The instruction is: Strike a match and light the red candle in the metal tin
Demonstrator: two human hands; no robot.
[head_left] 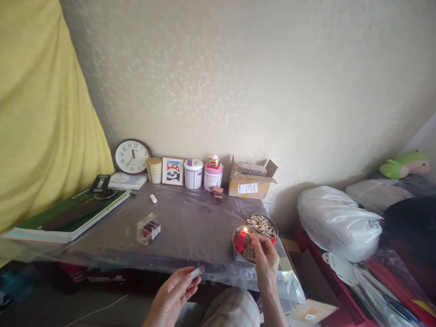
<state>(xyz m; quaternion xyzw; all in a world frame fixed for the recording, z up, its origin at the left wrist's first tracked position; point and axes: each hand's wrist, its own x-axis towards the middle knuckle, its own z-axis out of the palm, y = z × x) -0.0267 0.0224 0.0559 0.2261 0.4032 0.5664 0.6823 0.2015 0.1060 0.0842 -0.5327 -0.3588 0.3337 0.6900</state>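
My right hand (266,256) pinches a thin matchstick (250,233) between thumb and fingers. A small flame (245,230) glows at its tip, right beside the top of a red candle (240,241); I cannot tell whether the wick itself burns. The candle stands in a round tin (250,255) with dark grainy bits, and a second red piece shows behind my fingers. Behind it, another round container (261,222) is filled with many matchsticks. Low in front of the table edge, my left hand (177,288) grips a small matchbox (198,272).
On the plastic-covered table (197,222) lie a wrapped pack of small boxes (150,230), a white oval object (153,198) and a large green book (71,213). A clock (132,156), canisters (193,175) and an open cardboard box (250,181) line the wall. Bags (337,222) are piled right.
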